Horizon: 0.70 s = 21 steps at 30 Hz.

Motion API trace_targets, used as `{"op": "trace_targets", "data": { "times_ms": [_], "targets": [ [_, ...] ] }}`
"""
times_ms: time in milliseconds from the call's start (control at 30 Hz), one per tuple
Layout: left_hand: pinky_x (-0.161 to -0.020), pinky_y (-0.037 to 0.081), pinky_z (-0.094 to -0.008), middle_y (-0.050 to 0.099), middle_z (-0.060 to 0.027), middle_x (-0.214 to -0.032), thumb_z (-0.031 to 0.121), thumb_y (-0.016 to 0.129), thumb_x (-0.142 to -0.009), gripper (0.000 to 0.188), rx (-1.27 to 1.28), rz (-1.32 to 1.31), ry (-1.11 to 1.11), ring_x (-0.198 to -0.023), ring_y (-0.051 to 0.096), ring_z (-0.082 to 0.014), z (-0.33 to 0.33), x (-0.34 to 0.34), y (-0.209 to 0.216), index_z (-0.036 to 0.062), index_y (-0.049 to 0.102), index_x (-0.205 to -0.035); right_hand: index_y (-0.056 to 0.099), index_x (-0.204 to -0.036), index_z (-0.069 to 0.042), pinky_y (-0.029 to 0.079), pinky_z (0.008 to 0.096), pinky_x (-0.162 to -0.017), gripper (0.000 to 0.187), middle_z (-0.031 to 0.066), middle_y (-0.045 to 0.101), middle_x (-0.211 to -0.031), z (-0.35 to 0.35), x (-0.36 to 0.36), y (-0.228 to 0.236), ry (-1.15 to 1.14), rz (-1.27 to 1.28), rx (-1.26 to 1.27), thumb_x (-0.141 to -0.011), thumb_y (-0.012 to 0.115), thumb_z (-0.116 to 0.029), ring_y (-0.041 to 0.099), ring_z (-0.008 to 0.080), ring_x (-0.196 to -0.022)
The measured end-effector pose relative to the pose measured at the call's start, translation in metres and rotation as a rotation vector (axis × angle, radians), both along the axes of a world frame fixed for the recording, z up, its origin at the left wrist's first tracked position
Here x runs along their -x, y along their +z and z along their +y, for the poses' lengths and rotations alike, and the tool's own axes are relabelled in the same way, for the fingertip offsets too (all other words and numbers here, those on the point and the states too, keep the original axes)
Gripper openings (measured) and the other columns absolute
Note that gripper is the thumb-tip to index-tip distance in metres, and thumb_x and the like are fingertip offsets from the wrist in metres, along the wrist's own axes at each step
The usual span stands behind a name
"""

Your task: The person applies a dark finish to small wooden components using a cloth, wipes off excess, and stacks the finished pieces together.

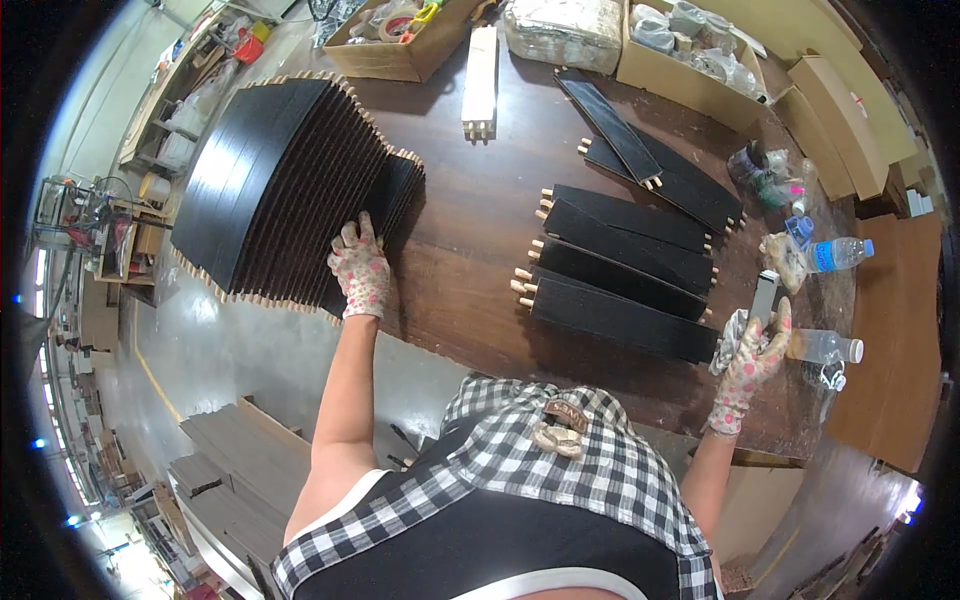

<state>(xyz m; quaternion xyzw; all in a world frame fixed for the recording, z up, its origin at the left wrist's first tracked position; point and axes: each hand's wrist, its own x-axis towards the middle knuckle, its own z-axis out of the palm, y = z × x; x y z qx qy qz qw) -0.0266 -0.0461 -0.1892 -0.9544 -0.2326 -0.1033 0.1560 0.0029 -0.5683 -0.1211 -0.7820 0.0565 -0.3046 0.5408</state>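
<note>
A tall stack of black boards [285, 165] with wooden dowels along both ends stands at the left. My left hand [362, 275], in a white glove with pink spots, lies on the stack's near right part, fingers stretched over the boards. At the right edge of the table my right hand [748, 375], gloved alike, has its thumb and fingers around a slim grey bar-shaped object [765, 292]; its exact kind does not show. A crumpled whitish cloth [728, 340] is against that hand. Several loose black doweled boards [620, 315] lie between the hands.
A pale doweled board [480, 80] lies at the far side of the brown table [450, 230]. Behind it stand cardboard boxes [400, 60] and a wrapped bundle [563, 30]. Plastic bottles [838, 254] stand at the right edge. Grey panels [235, 455] are on the floor at lower left.
</note>
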Motion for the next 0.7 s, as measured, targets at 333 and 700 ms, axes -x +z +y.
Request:
{"op": "trace_targets", "data": {
  "times_ms": [333, 700],
  "targets": [
    [-0.097, 0.042, -0.0460, 0.058, -0.0116, -0.121, 0.022, 0.079, -0.069, 0.051, 0.676, -0.308, -1.009, -0.116, 0.053, -0.0317, -0.140, 0.001, 0.061, 0.0115, 0.061, -0.116, 0.052, -0.129, -0.001, 0.050, 0.0377, -0.081, 0.052, 0.0144, 0.055, -0.105, 0.090, -0.009, 0.033, 0.105, 0.147, 0.543, -0.082, 0.067, -0.016, 0.058, 0.0260, -0.094],
    [-0.091, 0.043, -0.0465, 0.058, -0.0131, -0.122, 0.015, 0.077, -0.071, 0.041, 0.801, -0.205, -1.061, -0.108, 0.056, -0.0343, -0.179, -0.004, 0.034, 0.0092, 0.058, -0.107, 0.046, -0.133, -0.002, 0.048, 0.0434, -0.067, 0.058, 0.0159, 0.051, -0.096, 0.040, -0.015, -0.026, -0.118, 0.211, 0.925, -0.086, 0.063, -0.033, 0.055, 0.0289, -0.079]
  ]
}}
